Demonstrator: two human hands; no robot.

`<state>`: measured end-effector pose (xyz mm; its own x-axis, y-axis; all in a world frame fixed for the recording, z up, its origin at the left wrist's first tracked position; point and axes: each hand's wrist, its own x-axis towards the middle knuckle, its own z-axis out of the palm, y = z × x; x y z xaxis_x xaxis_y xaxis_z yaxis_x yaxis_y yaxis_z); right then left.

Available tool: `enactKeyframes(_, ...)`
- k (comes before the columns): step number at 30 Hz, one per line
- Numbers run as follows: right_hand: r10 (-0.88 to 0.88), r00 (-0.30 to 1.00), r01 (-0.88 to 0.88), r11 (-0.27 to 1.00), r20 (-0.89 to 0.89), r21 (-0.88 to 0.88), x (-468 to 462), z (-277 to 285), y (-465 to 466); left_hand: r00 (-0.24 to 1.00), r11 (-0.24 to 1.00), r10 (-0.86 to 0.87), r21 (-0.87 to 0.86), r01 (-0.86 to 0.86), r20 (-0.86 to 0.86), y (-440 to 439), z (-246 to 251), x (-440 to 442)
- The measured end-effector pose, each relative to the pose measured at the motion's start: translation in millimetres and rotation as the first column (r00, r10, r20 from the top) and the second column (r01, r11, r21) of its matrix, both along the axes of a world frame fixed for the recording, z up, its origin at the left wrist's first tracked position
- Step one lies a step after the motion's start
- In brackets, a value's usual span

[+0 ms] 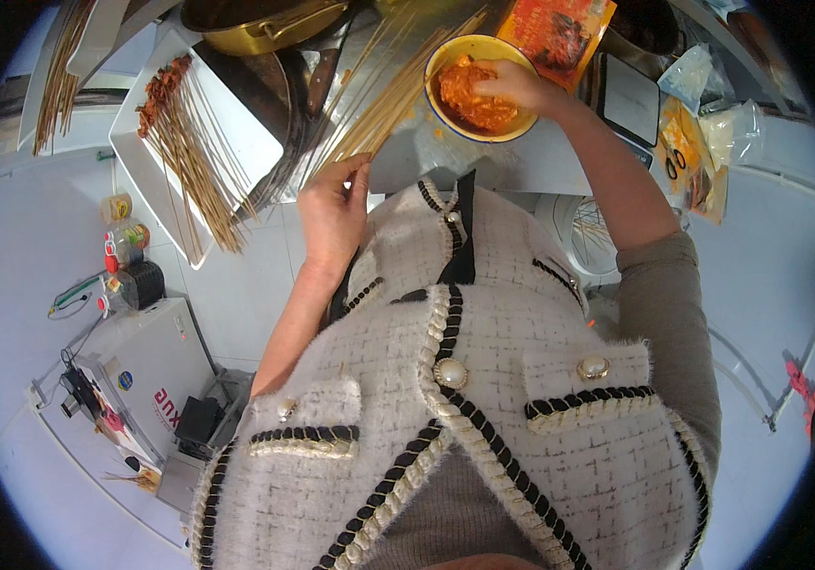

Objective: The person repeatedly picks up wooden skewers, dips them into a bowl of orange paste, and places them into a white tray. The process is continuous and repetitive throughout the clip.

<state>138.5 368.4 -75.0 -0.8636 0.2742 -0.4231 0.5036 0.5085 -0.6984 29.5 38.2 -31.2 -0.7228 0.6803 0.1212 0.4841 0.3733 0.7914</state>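
Observation:
Bamboo skewers (396,92) lie spread over the steel worktop, and my left hand (336,203) pinches an end at the near edge between thumb and fingertips. Into a yellow bowl with a blue rim (436,121) reaches my right hand (514,85), its fingers on red-sauced meat pieces (471,92); whether they grip a piece is hidden. On the left, a white tray (261,149) bears a bundle of skewers (193,171) with reddish meat (165,85) at their far ends.
A brass-coloured pan (236,32) stands beyond a wooden-handled knife (322,82). Behind the bowl lies a red food packet (564,32). To the right are a scale (628,96), plastic bags (735,132) and black-handled scissors (674,164). A bucket (564,228) with skewers stands below the worktop.

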Motion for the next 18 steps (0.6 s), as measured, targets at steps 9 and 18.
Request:
enactKeyframes(9, -0.34, 0.918, 0.396, 0.812, 0.203, -0.43, 3, -15, 6, 1.0, 1.0, -0.021, 0.005, 0.021, -0.003, 1, -1, 0)
enactKeyframes(18, -0.202, 0.976, 0.213, 0.965, 0.086, -0.15, 17, 11, 5, 0.999, 1.0, -0.02, -0.02, 0.02, 0.032, 0, 1, 8)
